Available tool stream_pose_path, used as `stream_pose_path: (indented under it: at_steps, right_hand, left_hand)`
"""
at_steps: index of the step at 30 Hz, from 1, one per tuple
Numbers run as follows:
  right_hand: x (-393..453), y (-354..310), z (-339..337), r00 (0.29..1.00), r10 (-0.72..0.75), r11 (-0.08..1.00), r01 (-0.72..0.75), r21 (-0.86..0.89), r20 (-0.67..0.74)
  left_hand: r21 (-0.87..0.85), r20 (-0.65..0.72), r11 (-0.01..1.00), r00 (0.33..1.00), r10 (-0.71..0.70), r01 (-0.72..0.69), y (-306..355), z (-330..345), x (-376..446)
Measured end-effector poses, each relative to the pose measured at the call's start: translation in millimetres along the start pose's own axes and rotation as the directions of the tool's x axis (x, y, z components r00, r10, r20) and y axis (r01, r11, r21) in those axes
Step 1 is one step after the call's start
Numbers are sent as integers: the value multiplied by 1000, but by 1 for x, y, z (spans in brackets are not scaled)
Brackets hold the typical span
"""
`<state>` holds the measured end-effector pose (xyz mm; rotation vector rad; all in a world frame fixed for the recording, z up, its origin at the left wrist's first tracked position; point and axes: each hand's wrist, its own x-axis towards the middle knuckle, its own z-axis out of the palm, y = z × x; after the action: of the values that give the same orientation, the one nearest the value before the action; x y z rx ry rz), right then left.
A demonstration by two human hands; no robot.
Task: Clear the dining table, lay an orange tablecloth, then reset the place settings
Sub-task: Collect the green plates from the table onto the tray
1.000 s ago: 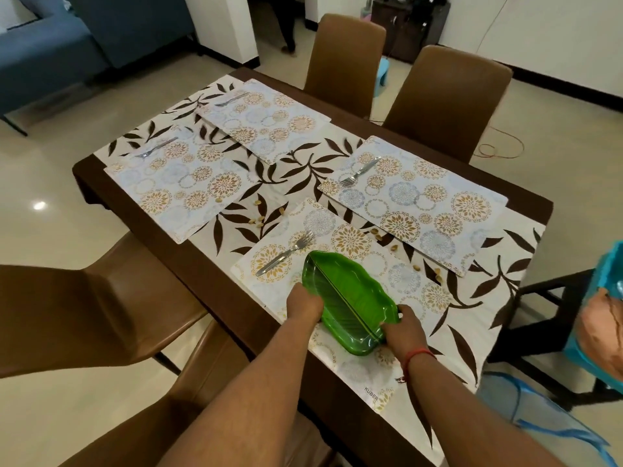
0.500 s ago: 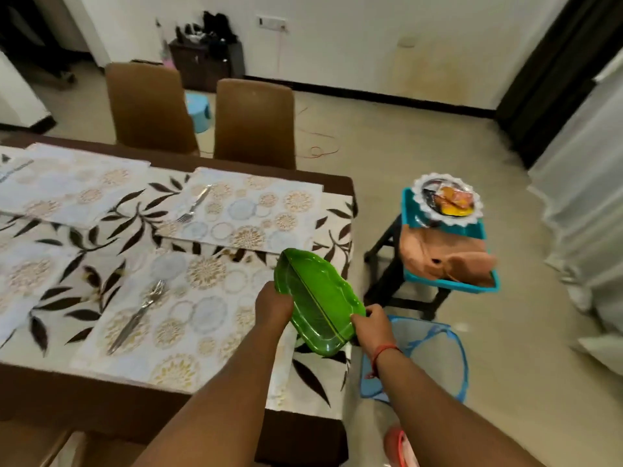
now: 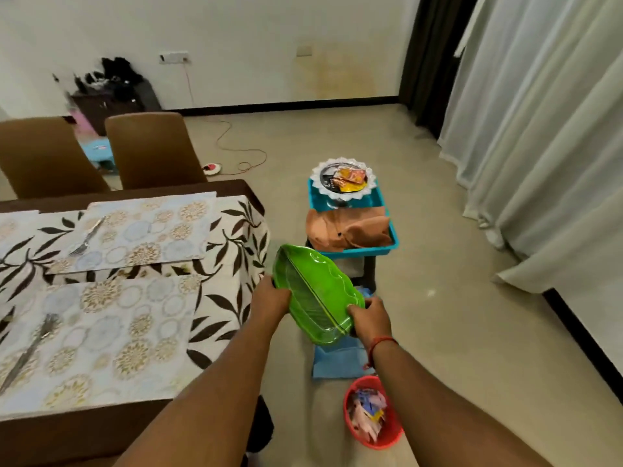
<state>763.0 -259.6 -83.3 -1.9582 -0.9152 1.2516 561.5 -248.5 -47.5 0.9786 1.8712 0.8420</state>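
Hands grip a green leaf-shaped plate [image 3: 317, 294] in the air, past the tabletop [image 3: 232, 230] edge: left hand [image 3: 269, 299] and right hand [image 3: 371, 320] fingers curl round opposite rims.

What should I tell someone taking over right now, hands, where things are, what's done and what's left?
Hands: left hand and right hand each grip an edge of the green leaf plate, held in the air past the table's end, above the floor.
Things: two forks, one on the far placemat, one on the near placemat. Orange cloth lies in the blue tray on the stand.
Done: plate lifted off the table.
Left: set the plate down, clear forks and placemats, lay the orange cloth, reset settings.
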Motion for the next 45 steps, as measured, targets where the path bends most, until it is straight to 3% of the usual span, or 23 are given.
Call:
stream_pose_path:
  at_steps: [7, 13, 22, 31, 37, 41, 45]
  right_hand:
    - [21, 42, -124, 993, 31, 999, -28, 22, -113]
    - [51, 47, -182, 981, 56, 996, -41, 85, -184]
    - [102, 32, -251, 950, 43, 989, 3, 148, -309]
    - [204, 19, -325, 948, 19, 966, 64, 250, -318]
    - [306, 16, -414, 979, 18, 974, 28, 224, -202]
    - [368, 0, -480, 987, 39, 985, -12, 175, -154]
    - [430, -40, -502, 991, -3, 990, 21, 137, -131]
  left_hand:
    - [-89, 145, 996, 989, -17, 30, 36, 118, -45]
    - [-175, 246, 977, 966, -80, 126, 72, 180, -46]
    - [-257, 505, 919, 852, -135, 298, 118, 266, -12]
    - [-295, 459, 881, 863, -209, 370, 174, 384, 26]
    - [-298, 376, 870, 886, -272, 393, 223, 488, 43]
    - [-304, 394, 869, 882, -260, 392, 267, 552, 50]
    - [-371, 375, 826, 882, -285, 424, 302, 582, 73]
